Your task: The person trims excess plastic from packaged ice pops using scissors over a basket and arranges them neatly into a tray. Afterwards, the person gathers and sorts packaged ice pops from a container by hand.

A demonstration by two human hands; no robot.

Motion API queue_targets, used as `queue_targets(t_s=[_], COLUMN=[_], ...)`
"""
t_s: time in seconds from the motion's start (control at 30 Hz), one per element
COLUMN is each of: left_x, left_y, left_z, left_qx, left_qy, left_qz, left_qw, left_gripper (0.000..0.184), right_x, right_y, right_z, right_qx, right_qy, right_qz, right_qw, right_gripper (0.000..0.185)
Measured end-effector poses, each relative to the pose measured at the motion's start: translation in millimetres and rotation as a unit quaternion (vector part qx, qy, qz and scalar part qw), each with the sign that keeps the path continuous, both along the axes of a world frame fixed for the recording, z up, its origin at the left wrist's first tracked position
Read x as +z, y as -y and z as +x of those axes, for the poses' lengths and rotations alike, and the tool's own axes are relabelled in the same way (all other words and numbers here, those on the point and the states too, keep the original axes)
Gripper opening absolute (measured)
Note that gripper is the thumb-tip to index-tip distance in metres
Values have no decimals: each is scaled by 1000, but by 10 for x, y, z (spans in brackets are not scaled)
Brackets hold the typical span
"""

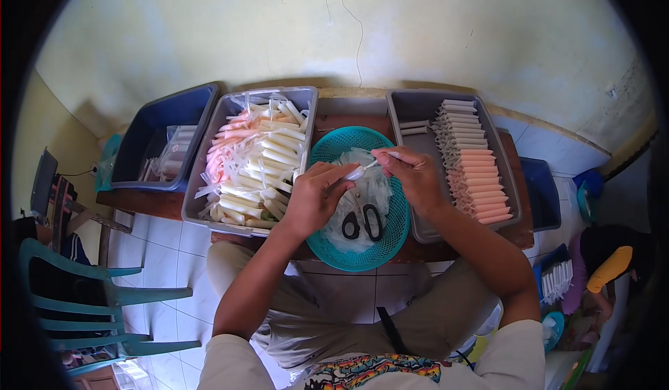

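Note:
Above a teal basket, my left hand pinches one end of a small white plastic-wrapped piece. My right hand holds the thin twisted plastic at its other end between closed fingers. Black-handled scissors lie in the basket on clear plastic scraps. Left of the basket, a grey tray holds a heap of white and pink wrapped sticks. On the right, another grey tray holds a neat stack of wrapped white and pink sticks.
A dark blue bin with plastic packs stands far left, another blue bin far right. The trays rest on a wooden table against the wall. A green chair is at the lower left; another person is at the right.

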State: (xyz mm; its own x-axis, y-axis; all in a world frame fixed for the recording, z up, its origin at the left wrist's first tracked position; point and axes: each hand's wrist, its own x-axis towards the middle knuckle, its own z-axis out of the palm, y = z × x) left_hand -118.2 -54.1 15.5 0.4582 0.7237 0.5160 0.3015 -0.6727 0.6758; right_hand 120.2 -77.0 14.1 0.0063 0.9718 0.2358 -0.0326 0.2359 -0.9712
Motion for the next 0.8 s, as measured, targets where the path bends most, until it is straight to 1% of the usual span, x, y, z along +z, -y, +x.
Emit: queue_targets(t_s=[0.07, 0.17, 0.27, 0.37, 0.43, 0.57, 0.67, 0.73, 0.77, 0.8], left_x=[4, -18, -51, -55, -56, -58, -31, -29, -54, -93], left_y=[8, 13, -17, -34, -39, -45, -13, 8, 2, -22], left_z=[-26, -59, -80, -66, -65, -56, -49, -63, -77, -90], left_qx=[-4, -5, -8, -3, -4, -1, 10, 52, 53, 45], left_qy=[-13, -8, -10, -30, -42, -51, -34, -23, -24, 12], left_qz=[-10, -25, -2, 8, 26, 36, 25, -85, -86, -120], left_qw=[1000, 1000, 1000, 1000, 999, 998, 999, 995, 995, 992], left_gripper=[42, 44, 45, 45, 45, 44, 41, 39, 39, 38], right_x=[10, -13, -17, -75, -141, -103, -85, -71, -35, 2], right_y=[-11, -41, -36, -82, -116, -118, -127, -167, -169, -152], right_z=[2, 3, -41, -27, -6, -25, -37, 15, 9, -2], right_qx=[-4, -2, -23, -37, -47, -63, -58, -64, -70, -70], right_qy=[8, 16, 28, 46, 57, 87, 53, 65, 75, 75], right_qz=[-41, -57, -78, -69, -66, -59, -41, -20, 1, 1], right_qw=[999, 998, 996, 996, 995, 992, 996, 996, 995, 995], right_gripper=[23, 25, 30, 33, 33, 32, 29, 27, 25, 25])
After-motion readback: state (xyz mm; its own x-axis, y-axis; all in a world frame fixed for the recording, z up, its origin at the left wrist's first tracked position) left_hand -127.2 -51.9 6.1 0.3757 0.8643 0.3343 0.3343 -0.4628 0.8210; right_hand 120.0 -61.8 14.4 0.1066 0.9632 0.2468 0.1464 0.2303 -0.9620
